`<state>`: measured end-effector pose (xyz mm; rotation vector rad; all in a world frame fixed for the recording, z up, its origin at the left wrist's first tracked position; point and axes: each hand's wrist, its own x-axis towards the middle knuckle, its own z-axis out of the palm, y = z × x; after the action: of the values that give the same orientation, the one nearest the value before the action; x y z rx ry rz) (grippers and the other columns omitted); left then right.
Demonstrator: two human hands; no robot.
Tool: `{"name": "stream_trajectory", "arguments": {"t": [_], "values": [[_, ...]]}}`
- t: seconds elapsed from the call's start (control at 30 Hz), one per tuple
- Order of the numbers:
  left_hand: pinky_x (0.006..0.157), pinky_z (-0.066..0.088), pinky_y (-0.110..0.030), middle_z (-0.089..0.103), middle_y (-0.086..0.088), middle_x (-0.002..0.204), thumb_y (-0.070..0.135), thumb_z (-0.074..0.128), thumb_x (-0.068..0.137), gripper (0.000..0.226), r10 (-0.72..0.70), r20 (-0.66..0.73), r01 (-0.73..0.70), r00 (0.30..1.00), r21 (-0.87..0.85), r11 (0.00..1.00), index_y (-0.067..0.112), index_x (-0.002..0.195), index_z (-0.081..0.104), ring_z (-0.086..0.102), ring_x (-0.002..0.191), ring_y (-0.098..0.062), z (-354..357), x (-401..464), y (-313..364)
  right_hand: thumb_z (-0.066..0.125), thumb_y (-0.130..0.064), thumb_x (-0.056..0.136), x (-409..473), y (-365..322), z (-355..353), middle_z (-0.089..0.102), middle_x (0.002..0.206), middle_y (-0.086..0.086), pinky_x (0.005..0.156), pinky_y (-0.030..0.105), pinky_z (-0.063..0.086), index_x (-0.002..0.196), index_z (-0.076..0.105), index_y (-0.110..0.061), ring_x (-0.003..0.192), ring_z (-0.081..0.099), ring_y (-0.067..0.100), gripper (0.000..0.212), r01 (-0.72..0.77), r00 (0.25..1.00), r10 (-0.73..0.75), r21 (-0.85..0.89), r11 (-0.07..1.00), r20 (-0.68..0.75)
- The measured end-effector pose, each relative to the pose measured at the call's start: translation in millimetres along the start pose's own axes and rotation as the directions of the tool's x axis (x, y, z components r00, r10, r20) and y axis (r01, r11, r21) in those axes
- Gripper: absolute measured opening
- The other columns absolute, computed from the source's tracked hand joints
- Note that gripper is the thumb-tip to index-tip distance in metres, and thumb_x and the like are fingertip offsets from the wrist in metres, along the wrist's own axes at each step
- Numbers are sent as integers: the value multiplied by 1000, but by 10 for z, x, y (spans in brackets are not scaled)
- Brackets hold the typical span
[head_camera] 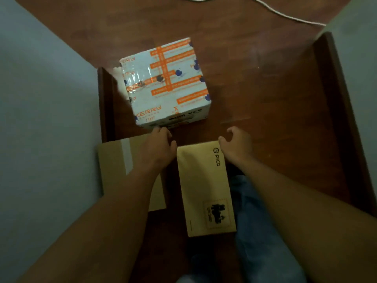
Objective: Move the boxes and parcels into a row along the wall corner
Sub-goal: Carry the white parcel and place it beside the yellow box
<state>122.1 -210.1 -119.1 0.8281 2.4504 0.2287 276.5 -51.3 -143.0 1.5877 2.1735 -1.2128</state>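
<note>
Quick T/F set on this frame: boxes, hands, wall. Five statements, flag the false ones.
1. The white Kerry box has orange tape. True.
2. The left hand holds the PICO box in a closed grip. False: its fingertips reach the Kerry box's near edge.
3. The right hand is open and holds nothing. True.
4. The plain brown box lies beside the left wall. True.
5. The white cord lies across the Kerry box. False: it lies on the floor, beyond it.
</note>
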Motion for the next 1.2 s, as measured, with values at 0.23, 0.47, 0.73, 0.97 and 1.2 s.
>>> {"name": "stream_trajectory", "arguments": {"t": [0.23,0.47,0.73,0.97,1.2], "values": [[98,51,-46,44,-12,141,37,73,87,57,-309,-221,275,925,-170,946,14,134,52,50,125,-30,-104,1043,-259,69,-42,91,1158,-735,41,40,151,7,94,30,38,149,37,-13,136,44,24,72,161,984,-164,45,986,64],[109,39,-62,30,-15,155,51,87,68,119,-691,22,588,723,-546,597,12,155,17,39,141,-38,112,1783,-497,79,-57,76,1948,-846,139,18,167,6,117,50,29,161,6,-13,151,24,28,120,124,960,-122,7,992,252],[95,47,-45,46,-2,143,61,91,53,112,-634,223,588,740,-672,451,20,144,40,52,125,-24,445,1795,-430,90,-35,68,2360,-650,171,67,123,-2,87,47,61,129,45,-27,103,71,19,77,-129,965,25,391,911,260],[90,58,-41,73,8,120,58,92,47,93,-491,193,449,850,-753,481,24,127,59,72,104,-12,600,1662,-26,85,-19,79,2216,-195,-241,71,117,-1,87,46,60,132,52,-22,100,72,19,63,-154,977,69,438,886,204],[70,53,-24,70,5,121,36,92,68,76,-286,143,298,948,-717,630,16,130,53,71,101,-14,502,1280,638,82,-19,82,1418,337,-797,69,108,-8,72,30,57,130,54,-21,93,69,11,55,-155,987,145,581,799,64]]}}
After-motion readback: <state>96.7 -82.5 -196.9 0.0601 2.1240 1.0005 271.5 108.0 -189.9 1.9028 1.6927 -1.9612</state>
